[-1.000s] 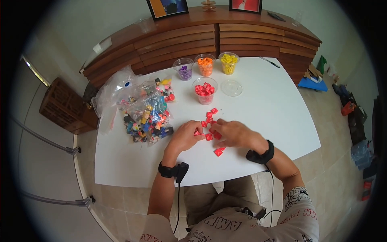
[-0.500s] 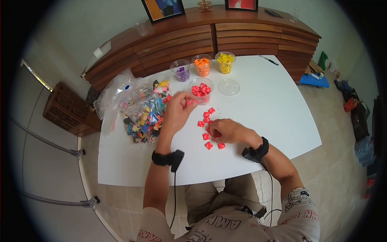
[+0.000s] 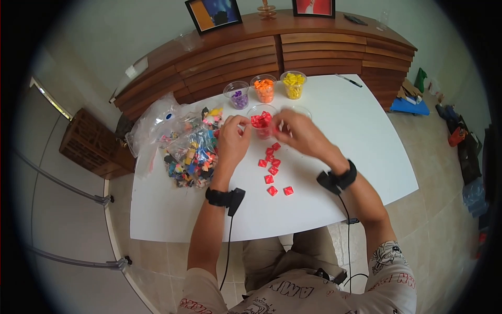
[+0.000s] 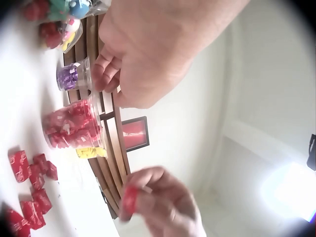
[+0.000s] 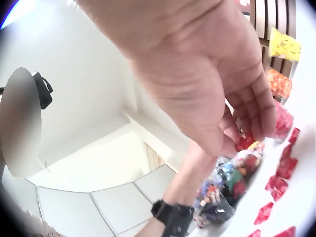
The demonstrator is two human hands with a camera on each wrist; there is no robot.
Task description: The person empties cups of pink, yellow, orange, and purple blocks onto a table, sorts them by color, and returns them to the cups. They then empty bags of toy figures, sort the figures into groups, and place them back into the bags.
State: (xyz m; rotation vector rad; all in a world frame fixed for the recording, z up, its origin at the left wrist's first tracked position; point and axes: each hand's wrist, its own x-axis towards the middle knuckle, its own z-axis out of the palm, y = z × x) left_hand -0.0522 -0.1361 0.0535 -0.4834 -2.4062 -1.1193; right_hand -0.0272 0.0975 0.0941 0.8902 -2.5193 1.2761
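A clear plastic cup [image 3: 263,133] full of red wrapped candies stands mid-table, between my two hands. My left hand [image 3: 233,140] hovers at the cup's left side, fingers loosely bent and nothing between them. From the right, my right hand [image 3: 304,135] reaches to the cup's rim and pinches one red wrapped candy [image 4: 130,199] between thumb and fingers, as the left wrist view shows. Several more red candies [image 3: 275,163] lie loose on the white table [image 3: 355,152] in front of the cup.
Behind stand cups of purple [image 3: 239,99], orange [image 3: 265,91] and yellow [image 3: 294,86] pieces. A clear lid [image 3: 307,111] lies partly hidden behind my right hand. Plastic bags of small figures [image 3: 191,152] fill the left side. A pen [image 3: 348,80] lies at the back right.
My left hand went from the loose candies up to the cup with a red candy and is now without it. My right hand has lifted from the candies to the cup, carrying one.
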